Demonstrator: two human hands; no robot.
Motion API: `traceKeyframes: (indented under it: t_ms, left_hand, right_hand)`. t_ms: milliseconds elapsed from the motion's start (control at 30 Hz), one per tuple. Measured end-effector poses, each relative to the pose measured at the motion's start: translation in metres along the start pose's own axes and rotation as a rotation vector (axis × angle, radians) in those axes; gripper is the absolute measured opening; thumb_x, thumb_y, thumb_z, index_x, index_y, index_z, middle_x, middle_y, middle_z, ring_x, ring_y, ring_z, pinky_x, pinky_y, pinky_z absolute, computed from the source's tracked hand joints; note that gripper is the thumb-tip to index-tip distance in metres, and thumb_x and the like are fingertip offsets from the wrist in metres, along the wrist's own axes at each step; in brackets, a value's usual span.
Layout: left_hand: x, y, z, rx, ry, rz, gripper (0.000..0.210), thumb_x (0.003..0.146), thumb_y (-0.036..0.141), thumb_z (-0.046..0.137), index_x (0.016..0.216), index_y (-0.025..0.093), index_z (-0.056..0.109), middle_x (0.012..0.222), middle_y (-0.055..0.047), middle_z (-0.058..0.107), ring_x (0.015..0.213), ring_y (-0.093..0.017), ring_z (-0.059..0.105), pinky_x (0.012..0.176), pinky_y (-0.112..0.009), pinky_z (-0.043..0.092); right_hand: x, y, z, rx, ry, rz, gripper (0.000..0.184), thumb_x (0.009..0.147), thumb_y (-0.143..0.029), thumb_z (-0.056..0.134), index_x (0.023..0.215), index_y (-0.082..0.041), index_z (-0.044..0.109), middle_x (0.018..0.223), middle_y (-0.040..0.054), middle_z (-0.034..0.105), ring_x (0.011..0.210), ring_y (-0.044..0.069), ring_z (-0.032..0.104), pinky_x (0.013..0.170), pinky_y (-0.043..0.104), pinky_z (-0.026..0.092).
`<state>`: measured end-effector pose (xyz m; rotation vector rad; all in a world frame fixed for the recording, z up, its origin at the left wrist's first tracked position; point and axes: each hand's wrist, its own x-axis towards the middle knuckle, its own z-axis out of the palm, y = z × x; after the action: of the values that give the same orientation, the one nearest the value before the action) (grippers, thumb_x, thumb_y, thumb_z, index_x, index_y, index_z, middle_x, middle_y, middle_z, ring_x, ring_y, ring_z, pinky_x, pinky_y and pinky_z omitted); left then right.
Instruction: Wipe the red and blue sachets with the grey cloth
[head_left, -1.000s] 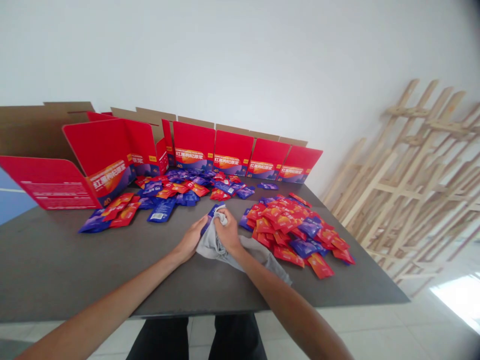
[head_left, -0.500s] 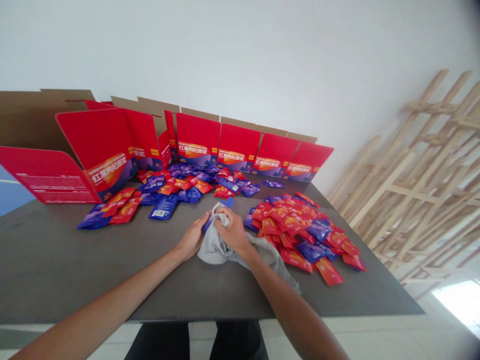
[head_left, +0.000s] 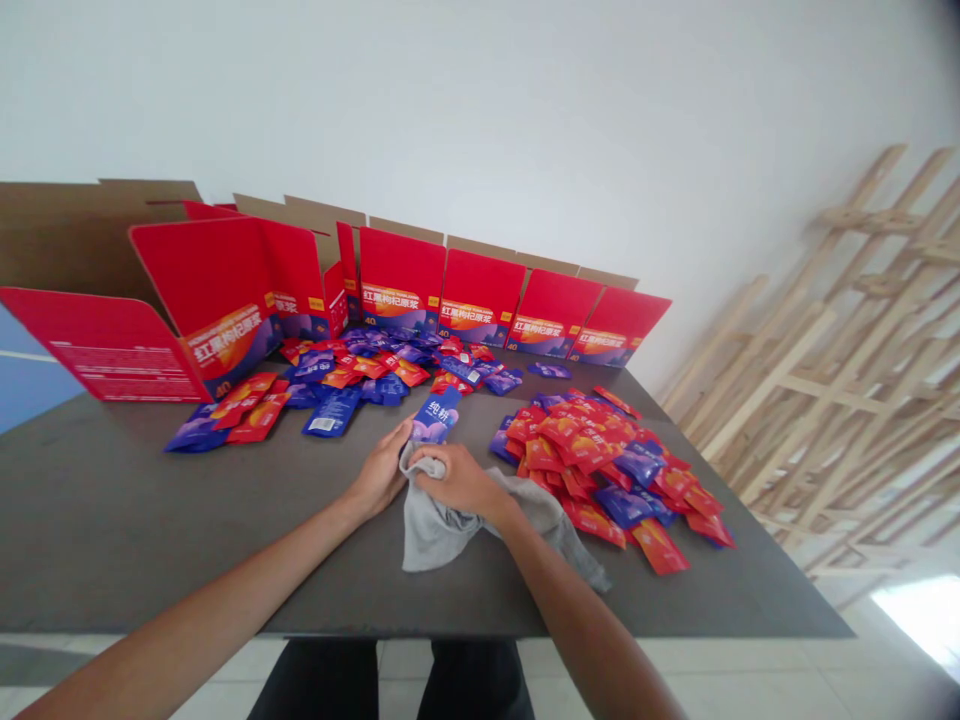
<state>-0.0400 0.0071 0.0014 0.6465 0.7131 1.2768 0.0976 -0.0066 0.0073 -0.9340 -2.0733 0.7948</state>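
Observation:
My left hand (head_left: pixel 386 468) is closed on the left side of a blue-purple sachet (head_left: pixel 436 415), whose printed face shows above the fingers. A grey cloth (head_left: pixel 439 530) is bunched in my closed right hand (head_left: pixel 459 482) and lies against the sachet's lower part, which it hides. The cloth's loose end trails under my right forearm to the right. Close by on the right lies a heap of red and blue sachets (head_left: pixel 577 445). Beyond my hands is a looser spread of red and blue sachets (head_left: pixel 367 365).
Open red cartons (head_left: pixel 401 275) stand in a row along the back of the grey table (head_left: pixel 300 550). A larger open carton (head_left: pixel 135 345) is at the left. Wooden racks (head_left: pixel 817 380) lean against the wall at the right, beyond the table edge.
My right hand has drawn the cloth down and toward me, uncovering the sachet's printed face. My left hand still holds the sachet. The view has shifted slightly.

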Motion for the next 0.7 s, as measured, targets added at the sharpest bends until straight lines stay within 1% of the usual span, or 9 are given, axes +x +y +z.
traceKeyframes:
  t_ms: [67, 233, 267, 333, 433, 500, 633, 667, 700]
  left_hand:
    - [0.001, 0.001, 0.000, -0.012, 0.004, -0.005, 0.022, 0.091, 0.021, 0.058, 0.110, 0.016, 0.068, 0.086, -0.003, 0.074, 0.077, -0.015, 0.069, 0.077, -0.025, 0.056]
    - [-0.005, -0.002, 0.005, 0.014, -0.005, -0.063, 0.022, 0.091, 0.023, 0.058, 0.110, 0.017, 0.069, 0.090, -0.004, 0.075, 0.076, -0.016, 0.069, 0.074, -0.025, 0.056]
    - [-0.007, -0.003, 0.006, 0.028, -0.016, -0.073, 0.024, 0.090, 0.025, 0.060, 0.111, 0.017, 0.069, 0.092, -0.005, 0.075, 0.078, -0.017, 0.070, 0.074, -0.026, 0.056]
    - [-0.009, -0.004, 0.006, 0.051, -0.045, -0.086, 0.027, 0.088, 0.027, 0.063, 0.113, 0.017, 0.069, 0.097, -0.006, 0.075, 0.084, -0.019, 0.070, 0.077, -0.028, 0.056]
    - [-0.009, -0.006, 0.003, 0.055, -0.059, -0.092, 0.029, 0.087, 0.029, 0.065, 0.114, 0.018, 0.068, 0.099, -0.006, 0.075, 0.087, -0.019, 0.070, 0.080, -0.029, 0.056]
    - [-0.007, -0.005, 0.000, 0.030, -0.039, -0.078, 0.027, 0.088, 0.027, 0.064, 0.113, 0.019, 0.068, 0.096, -0.005, 0.074, 0.084, -0.018, 0.070, 0.080, -0.028, 0.056]
    - [0.001, -0.001, -0.004, -0.047, 0.022, -0.011, 0.018, 0.091, 0.019, 0.057, 0.106, 0.017, 0.068, 0.088, -0.003, 0.073, 0.077, -0.013, 0.069, 0.075, -0.024, 0.056]
    - [0.003, 0.000, -0.004, -0.059, 0.031, 0.002, 0.017, 0.091, 0.017, 0.056, 0.104, 0.016, 0.068, 0.087, -0.003, 0.073, 0.075, -0.013, 0.069, 0.074, -0.023, 0.057]
    - [0.004, 0.001, -0.004, -0.066, 0.034, 0.011, 0.017, 0.091, 0.016, 0.055, 0.103, 0.016, 0.067, 0.086, -0.003, 0.072, 0.074, -0.013, 0.069, 0.073, -0.023, 0.057]
  right_hand:
    - [0.001, -0.002, -0.001, 0.002, 0.056, 0.020, 0.016, 0.077, -0.020, 0.054, 0.085, -0.019, 0.068, 0.079, -0.0019, 0.066, 0.072, 0.013, 0.058, 0.072, 0.022, 0.043]
    - [0.007, 0.006, -0.017, 0.038, 0.495, 0.153, 0.019, 0.081, -0.025, 0.049, 0.091, -0.019, 0.064, 0.084, 0.0002, 0.065, 0.078, 0.016, 0.059, 0.076, 0.025, 0.045]
    - [0.008, 0.008, -0.020, 0.045, 0.562, 0.177, 0.020, 0.081, -0.025, 0.049, 0.093, -0.019, 0.063, 0.086, 0.0007, 0.066, 0.079, 0.016, 0.059, 0.076, 0.026, 0.045]
    - [0.009, 0.012, -0.024, 0.057, 0.628, 0.212, 0.021, 0.081, -0.026, 0.049, 0.094, -0.018, 0.063, 0.088, 0.0016, 0.066, 0.080, 0.017, 0.059, 0.078, 0.027, 0.046]
    - [0.007, 0.014, -0.021, 0.067, 0.582, 0.217, 0.023, 0.080, -0.026, 0.049, 0.095, -0.018, 0.065, 0.088, 0.0020, 0.068, 0.080, 0.017, 0.060, 0.078, 0.027, 0.047]
    - [0.004, 0.012, -0.014, 0.059, 0.464, 0.174, 0.021, 0.079, -0.024, 0.050, 0.092, -0.019, 0.067, 0.085, 0.0014, 0.069, 0.079, 0.017, 0.061, 0.076, 0.027, 0.047]
    - [-0.002, 0.004, -0.001, 0.059, 0.128, 0.042, 0.017, 0.078, -0.021, 0.053, 0.083, -0.020, 0.069, 0.078, -0.0011, 0.068, 0.072, 0.016, 0.061, 0.072, 0.026, 0.046]
    - [-0.002, 0.003, 0.001, 0.064, 0.085, 0.026, 0.016, 0.078, -0.021, 0.054, 0.082, -0.020, 0.069, 0.078, -0.0015, 0.067, 0.072, 0.015, 0.061, 0.071, 0.025, 0.045]
    - [-0.002, 0.001, 0.001, 0.067, 0.089, 0.027, 0.016, 0.078, -0.020, 0.054, 0.082, -0.020, 0.069, 0.077, -0.0016, 0.067, 0.071, 0.015, 0.061, 0.071, 0.025, 0.045]
